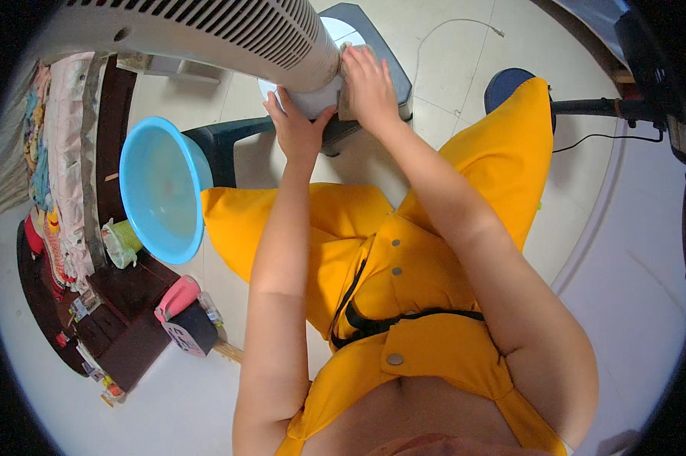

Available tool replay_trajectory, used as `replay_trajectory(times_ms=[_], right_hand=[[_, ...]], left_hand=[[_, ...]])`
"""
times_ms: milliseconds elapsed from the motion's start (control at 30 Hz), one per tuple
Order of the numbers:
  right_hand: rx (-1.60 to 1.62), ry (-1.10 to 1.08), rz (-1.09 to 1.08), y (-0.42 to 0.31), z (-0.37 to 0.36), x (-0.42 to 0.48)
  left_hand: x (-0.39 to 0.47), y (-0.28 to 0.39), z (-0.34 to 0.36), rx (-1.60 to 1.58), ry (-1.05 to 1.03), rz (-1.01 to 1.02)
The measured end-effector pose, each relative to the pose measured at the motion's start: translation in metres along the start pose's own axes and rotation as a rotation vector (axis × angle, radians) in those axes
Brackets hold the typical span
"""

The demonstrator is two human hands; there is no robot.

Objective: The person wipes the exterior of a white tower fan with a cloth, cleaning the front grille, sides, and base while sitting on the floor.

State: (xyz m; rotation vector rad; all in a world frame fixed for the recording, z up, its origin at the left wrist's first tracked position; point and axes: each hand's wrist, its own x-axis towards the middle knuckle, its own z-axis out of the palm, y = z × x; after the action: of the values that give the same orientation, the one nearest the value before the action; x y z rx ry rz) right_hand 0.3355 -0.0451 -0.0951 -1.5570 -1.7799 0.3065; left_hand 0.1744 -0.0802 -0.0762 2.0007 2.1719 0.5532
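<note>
A grey tower fan with slatted vents leans in from the upper left. Its white neck meets a round white base on a dark plastic stool. My left hand grasps the neck, thumb on one side and fingers on the other. Against the fan's lower end, my right hand presses a beige-brown cloth. Part of the cloth is hidden beneath my palm and fingers.
To the left is a light-blue basin of cloudy water, near a lined green bin. A pink hair dryer lies farther back. A white cable trails over the floor tiles. On the right stands a dark pole with a round blue base.
</note>
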Motion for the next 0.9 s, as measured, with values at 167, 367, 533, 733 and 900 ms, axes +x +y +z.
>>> replay_trajectory(times_ms=[167,367,533,733,900], right_hand=[[0.027,0.015,-0.009,0.02,0.008,0.044],[0.107,-0.048,-0.043,0.037,0.022,0.082],[0.007,-0.019,-0.024,0.029,0.018,0.073],[-0.037,0.081,0.021,0.006,0.008,0.036],[-0.092,0.094,0.029,-0.008,0.005,0.008]], left_hand=[[0.002,0.014,-0.011,-0.033,-0.058,-0.067],[0.001,0.013,-0.008,-0.083,-0.033,-0.071],[0.001,0.015,-0.006,-0.025,-0.009,-0.066],[0.001,0.015,-0.005,-0.07,0.035,-0.03],[0.0,0.013,-0.005,-0.051,0.054,-0.013]])
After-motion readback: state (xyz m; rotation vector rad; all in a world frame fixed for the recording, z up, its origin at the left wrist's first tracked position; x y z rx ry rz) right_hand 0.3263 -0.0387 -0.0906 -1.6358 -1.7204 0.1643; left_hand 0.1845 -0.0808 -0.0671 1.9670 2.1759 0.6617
